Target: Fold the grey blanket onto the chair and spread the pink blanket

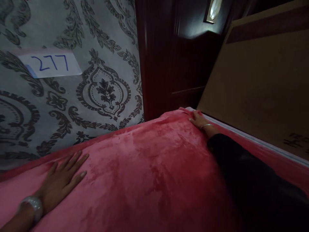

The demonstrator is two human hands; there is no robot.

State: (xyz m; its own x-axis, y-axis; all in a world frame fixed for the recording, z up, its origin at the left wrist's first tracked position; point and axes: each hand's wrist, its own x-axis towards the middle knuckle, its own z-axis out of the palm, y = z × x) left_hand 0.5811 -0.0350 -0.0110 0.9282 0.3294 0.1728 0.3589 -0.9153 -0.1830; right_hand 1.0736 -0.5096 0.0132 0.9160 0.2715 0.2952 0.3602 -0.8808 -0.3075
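Note:
A plush red blanket (149, 174) covers the bed across the lower half of the view. My left hand (63, 178) lies flat on it at the lower left, fingers stretched out and apart, a white bangle on the wrist. My right hand (199, 120) reaches to the far corner of the bed, fingers spread and pressed down on the blanket's edge. A thin bracelet sits on that wrist and a black sleeve covers the arm.
A grey patterned wall (96, 90) stands behind the bed with a white paper label (50, 64) reading 277. Dark wooden panelling (173, 64) fills the corner. A large brown cardboard sheet (260, 83) leans along the bed's right side. A white mattress edge (253, 138) shows below it.

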